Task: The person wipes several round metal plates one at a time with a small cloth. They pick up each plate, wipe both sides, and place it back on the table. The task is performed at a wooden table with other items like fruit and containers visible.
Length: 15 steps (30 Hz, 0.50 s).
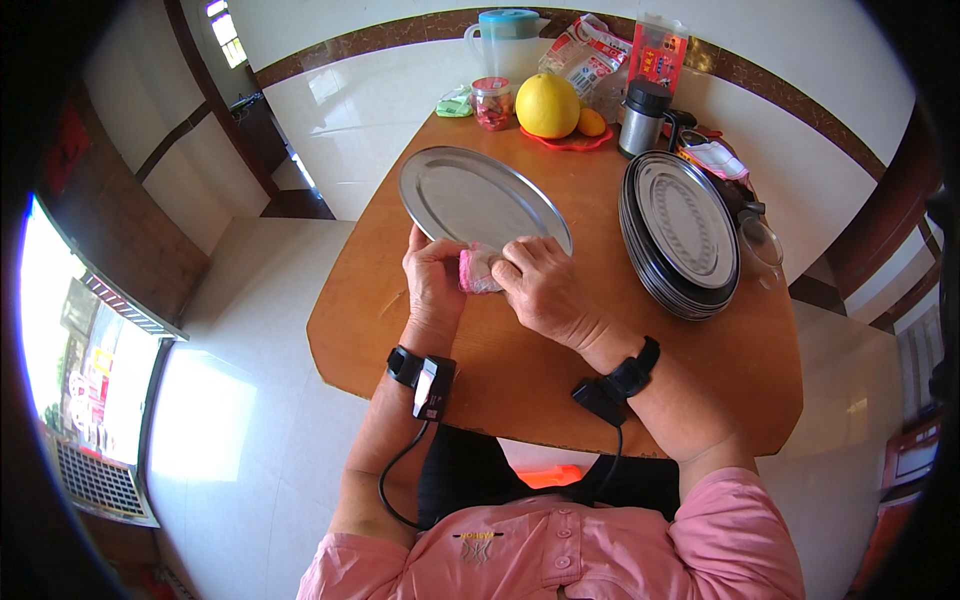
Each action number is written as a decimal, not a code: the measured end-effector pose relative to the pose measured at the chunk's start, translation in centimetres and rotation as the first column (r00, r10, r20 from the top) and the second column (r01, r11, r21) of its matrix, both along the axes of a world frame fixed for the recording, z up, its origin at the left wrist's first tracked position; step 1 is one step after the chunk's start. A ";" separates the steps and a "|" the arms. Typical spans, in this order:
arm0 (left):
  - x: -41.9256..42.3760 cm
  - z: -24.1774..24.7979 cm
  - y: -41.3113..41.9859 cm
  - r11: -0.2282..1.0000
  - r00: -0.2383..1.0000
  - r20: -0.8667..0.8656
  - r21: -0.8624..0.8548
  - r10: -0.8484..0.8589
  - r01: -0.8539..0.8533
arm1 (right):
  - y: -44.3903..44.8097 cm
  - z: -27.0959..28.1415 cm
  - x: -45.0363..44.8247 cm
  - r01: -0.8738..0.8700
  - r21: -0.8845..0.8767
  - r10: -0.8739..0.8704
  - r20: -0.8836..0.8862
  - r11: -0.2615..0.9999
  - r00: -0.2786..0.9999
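Note:
An oval stainless steel plate [480,199] is held tilted above the wooden table [360,307]. My left hand [437,277] grips its near rim, thumb on top and fingers beneath. My right hand [540,285] is closed on a folded pink and white cloth [480,268] against the plate's near edge; the cloth also touches my left thumb. What the right fingertips do under the cloth is hidden. To the right of my hands stands a stack of oval metal plates [686,225], leaning at a slant.
At the table's far side are a plastic pitcher [510,49], a jar [493,103], a yellow pomelo [547,106] and an orange fruit [591,122] on a red dish [559,141], and a steel flask [643,124]. A clear glass [761,241] is right of the stack.

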State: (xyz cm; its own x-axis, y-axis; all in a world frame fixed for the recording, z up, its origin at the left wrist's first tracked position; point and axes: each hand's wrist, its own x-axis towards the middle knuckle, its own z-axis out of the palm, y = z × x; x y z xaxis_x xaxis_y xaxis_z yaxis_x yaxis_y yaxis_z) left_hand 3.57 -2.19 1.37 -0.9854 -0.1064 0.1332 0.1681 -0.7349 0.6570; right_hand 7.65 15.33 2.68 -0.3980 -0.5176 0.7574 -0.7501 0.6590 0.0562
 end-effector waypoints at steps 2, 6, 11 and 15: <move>-0.5 -0.5 -0.8 0.999 0.999 -0.021 0.047 0.025 -0.024 | 0.1 0.0 -0.1 0.032 0.056 -0.033 0.017 0.998 0.999; -1.7 -1.4 -2.8 0.983 0.990 0.074 0.129 0.123 -0.132 | 1.1 0.0 -0.7 0.016 0.075 -0.017 0.010 0.997 1.000; -2.8 -2.2 -4.2 0.979 0.990 0.107 0.171 0.091 -0.108 | 2.8 0.2 -1.8 0.050 0.076 -0.050 -0.004 0.996 0.999; -3.0 -2.7 -4.1 0.983 0.982 0.167 0.146 0.084 -0.109 | 3.4 0.5 -1.9 0.162 0.024 -0.161 -0.011 0.987 0.987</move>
State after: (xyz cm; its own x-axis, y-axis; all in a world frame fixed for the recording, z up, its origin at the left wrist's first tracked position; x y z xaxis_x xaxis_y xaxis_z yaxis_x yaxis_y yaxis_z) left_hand 0.59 -6.26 -1.33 -0.9766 -0.2092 -0.0505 0.1454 -0.8145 0.5616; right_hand 5.77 18.70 3.18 -0.4707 -0.4656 0.7494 -0.6333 0.7697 0.0804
